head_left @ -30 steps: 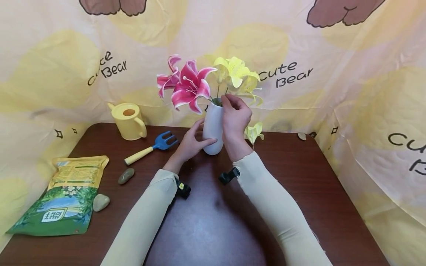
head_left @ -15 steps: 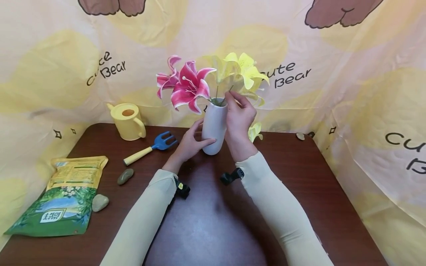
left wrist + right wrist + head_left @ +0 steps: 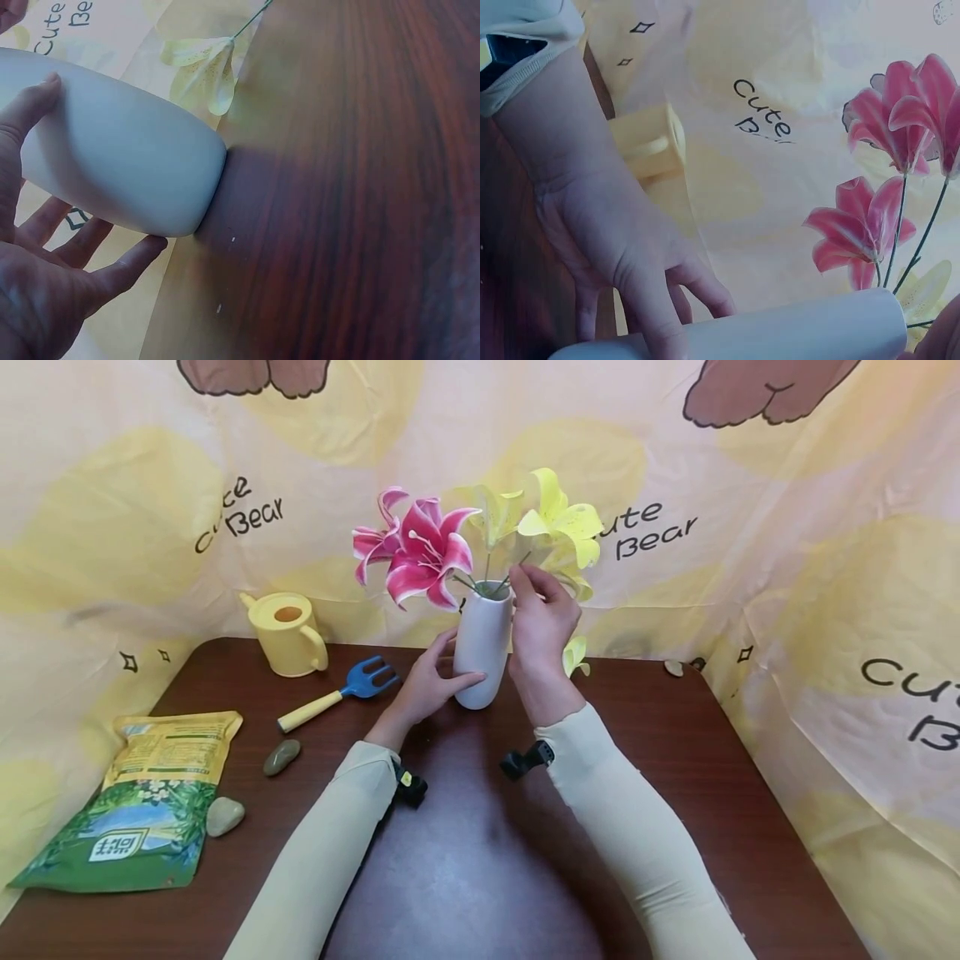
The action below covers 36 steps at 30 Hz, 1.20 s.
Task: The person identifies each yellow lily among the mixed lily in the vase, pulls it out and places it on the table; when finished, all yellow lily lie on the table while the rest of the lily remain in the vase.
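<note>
A white vase (image 3: 482, 647) stands upright on the table. My left hand (image 3: 426, 693) holds its lower part, thumb across the near side and fingers round the left, as the left wrist view also shows. At the vase's mouth my right hand (image 3: 543, 622) pinches the stem of a yellow lily (image 3: 573, 522), whose bloom leans right. Pink lilies (image 3: 427, 556) lean left out of the vase, and another yellow lily (image 3: 491, 514) rises behind. One more yellow lily (image 3: 206, 67) lies on the table beyond the vase. In the right wrist view only fingertips of my right hand show.
On the left are a yellow watering can (image 3: 288, 635), a blue hand fork (image 3: 341, 693) with a yellow handle, a green-and-yellow bag (image 3: 157, 802) and two stones. Another small stone (image 3: 673, 668) sits at the back right corner. Printed cloth (image 3: 337, 443) hangs behind the table.
My right hand has shifted slightly right and up with the yellow lily, whose bloom has swung right, away from the other yellow one. My left hand has stayed on the vase.
</note>
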### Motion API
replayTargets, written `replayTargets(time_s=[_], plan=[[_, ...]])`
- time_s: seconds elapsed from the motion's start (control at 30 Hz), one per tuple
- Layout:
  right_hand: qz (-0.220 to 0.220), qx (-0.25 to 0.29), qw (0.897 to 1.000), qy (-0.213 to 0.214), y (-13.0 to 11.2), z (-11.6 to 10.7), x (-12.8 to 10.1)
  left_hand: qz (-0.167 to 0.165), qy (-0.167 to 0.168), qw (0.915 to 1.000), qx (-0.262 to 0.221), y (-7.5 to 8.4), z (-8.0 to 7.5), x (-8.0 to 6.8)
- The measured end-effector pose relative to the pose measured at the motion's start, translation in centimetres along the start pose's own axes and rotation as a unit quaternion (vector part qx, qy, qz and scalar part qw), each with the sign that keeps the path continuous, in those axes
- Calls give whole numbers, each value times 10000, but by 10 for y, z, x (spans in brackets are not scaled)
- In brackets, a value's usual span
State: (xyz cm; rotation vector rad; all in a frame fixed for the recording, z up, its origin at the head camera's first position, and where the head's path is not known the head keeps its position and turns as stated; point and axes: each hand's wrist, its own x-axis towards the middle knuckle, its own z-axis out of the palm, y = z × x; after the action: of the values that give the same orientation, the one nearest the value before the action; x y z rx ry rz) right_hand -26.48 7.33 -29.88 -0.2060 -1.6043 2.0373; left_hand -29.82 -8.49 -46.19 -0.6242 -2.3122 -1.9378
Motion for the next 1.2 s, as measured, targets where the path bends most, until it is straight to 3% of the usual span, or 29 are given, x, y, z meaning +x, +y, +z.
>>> replayTargets(time_s=[0.37, 0.73, 1.07, 1.2], plan=[[-498, 372, 9979, -197, -9, 3, -2, 120, -20, 9997, 214, 1, 0, -1], [-1436, 818, 9859, -259, -36, -1, -3, -8, -22, 9998, 195, 3, 1, -3], [-1391, 1321, 9814, -76, -93, -19, 25, 44, -8, 9996, 282, 4, 1, -4], [-928, 1619, 9824, -85, -123, -39, 46, 45, -14, 9998, 205, 5, 2, -5]])
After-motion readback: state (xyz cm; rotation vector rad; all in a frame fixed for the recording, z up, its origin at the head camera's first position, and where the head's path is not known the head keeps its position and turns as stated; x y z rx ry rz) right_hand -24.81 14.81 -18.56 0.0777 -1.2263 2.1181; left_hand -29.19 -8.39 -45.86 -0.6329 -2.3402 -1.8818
